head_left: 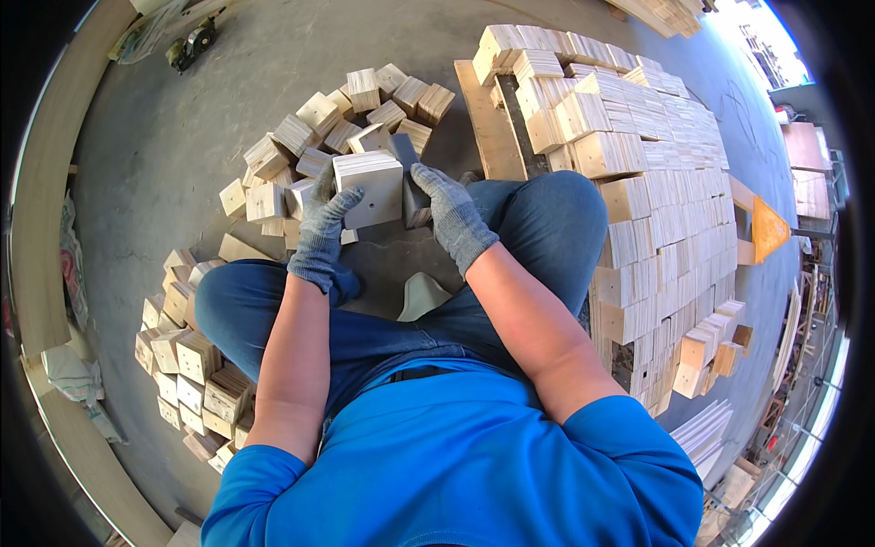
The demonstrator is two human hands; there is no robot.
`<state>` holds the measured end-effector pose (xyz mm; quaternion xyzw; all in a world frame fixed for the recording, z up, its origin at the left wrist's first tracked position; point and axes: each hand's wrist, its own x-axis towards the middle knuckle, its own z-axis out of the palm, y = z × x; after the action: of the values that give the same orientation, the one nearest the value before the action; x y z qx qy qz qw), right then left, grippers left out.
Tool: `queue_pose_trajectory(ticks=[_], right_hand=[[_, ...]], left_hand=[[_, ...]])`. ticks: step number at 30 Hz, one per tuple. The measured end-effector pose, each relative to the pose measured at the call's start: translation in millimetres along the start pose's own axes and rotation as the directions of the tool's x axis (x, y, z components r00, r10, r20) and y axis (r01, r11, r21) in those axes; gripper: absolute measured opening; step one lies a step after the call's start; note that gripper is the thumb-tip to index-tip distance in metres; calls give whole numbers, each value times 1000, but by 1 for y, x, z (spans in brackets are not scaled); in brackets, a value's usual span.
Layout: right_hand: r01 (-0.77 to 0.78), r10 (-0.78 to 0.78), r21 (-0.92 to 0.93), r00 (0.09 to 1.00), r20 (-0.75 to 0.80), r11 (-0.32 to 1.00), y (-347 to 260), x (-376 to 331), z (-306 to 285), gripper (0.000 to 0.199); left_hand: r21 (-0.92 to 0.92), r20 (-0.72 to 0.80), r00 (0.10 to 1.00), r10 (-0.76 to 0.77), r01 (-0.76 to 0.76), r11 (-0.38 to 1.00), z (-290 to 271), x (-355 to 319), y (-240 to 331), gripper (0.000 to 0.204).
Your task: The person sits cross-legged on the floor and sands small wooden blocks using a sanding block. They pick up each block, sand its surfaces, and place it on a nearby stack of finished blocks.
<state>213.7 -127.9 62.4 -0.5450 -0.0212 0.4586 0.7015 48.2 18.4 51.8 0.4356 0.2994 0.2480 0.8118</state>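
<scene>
- Grey floor (264, 55) spreads across the upper frame; a block stack (670, 182) fills the right.
- Loose blocks (293, 135) lie left of upper centre, a second pile (196, 356) at lower left.
- Left hand (324, 223): grip clamped on a pale block (372, 193), upper centre.
- Right hand (451, 211): grip clamped on a dark block (407, 155), just beside it.

Left hand (321, 230): fingers partly lost behind pale block (375, 191); right hand (448, 211) covers some of dark block (416, 202). Shirt (456, 465) cut off at 6 o'clock. Opening (770, 41) at 2 o'clock washed out; clutter (791, 387) at 4 too small to tell.
</scene>
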Motion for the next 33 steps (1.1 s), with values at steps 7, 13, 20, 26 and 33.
queue_pose_trajectory(ticks=[7, 13, 20, 26, 33], right_hand=[[-93, 100, 116, 994, -53, 989, 2, 4, 5, 34], [-184, 200, 229, 979, -45, 956, 16, 21, -6, 33], [-156, 158, 231, 987, 13, 960, 17, 19, 3, 34], [-74, 77, 214, 997, -3, 974, 13, 9, 11, 40], [-1, 7, -100, 998, 59, 995, -5, -10, 18, 47]], left_hand=[[199, 28, 999, 38, -43, 979, -8, -2, 1, 83], [191, -39, 993, 114, -104, 976, 1, -1, 3, 83], [5, -92, 976, 199, -200, 980, 16, -5, 9, 75], [-8, -56, 967, 249, -250, 968, 3, 0, 4, 69], [-490, -187, 982, -33, -64, 870, -8, 3, 6, 58]])
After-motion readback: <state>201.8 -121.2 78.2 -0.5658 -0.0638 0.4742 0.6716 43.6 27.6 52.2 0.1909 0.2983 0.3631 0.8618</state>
